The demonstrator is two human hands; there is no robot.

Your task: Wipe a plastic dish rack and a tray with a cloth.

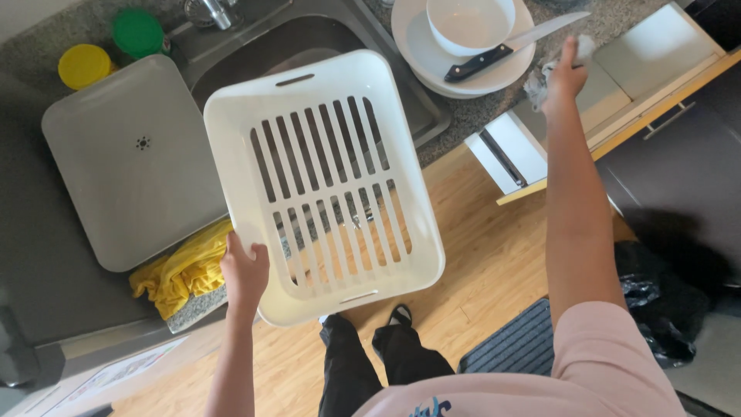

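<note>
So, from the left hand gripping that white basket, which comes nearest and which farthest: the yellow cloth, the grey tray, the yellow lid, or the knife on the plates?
Measured from the left hand in the head view:
1. Yellow cloth, just beside it at the counter edge.
2. Grey tray, upside down on the counter above the cloth.
3. Yellow lid, far corner by the sink.
4. Knife, across the sink on the plates.

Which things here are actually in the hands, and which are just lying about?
In hand:
left hand grips the white slatted basket
right hand holds a crumpled cloth

Lying about:
grey tray
yellow rag
plates, bowl, knife
open drawer
</note>
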